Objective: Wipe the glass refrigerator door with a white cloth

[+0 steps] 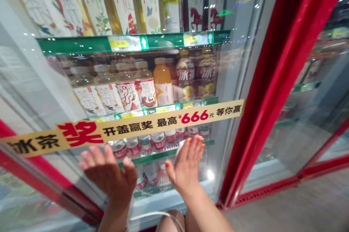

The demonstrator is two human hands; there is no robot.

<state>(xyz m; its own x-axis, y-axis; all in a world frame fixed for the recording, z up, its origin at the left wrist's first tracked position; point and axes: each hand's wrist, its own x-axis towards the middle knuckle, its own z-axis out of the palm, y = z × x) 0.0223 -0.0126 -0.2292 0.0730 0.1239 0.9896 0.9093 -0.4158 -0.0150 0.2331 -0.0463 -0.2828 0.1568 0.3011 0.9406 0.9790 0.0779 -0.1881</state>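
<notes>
Both my hands lie flat against the glass door (234,79) of a drinks fridge, low on the pane. My left hand (109,172) is open with fingers spread, just under a yellow banner strip (122,130) with red and black print. My right hand (188,163) is open too, fingers together and pointing up, a little right of the left one. Neither hand holds anything. Behind the glass stand tea bottles (128,94), an orange juice bottle (163,83) and, on the lower shelf, small water bottles (158,141).
A red door frame (272,90) runs diagonally on the right, with another glass door (313,108) beyond it. Green shelf rails with price tags (128,43) divide the shelves. A grey floor (300,206) shows at the bottom right. A white cable (155,215) hangs near my wrists.
</notes>
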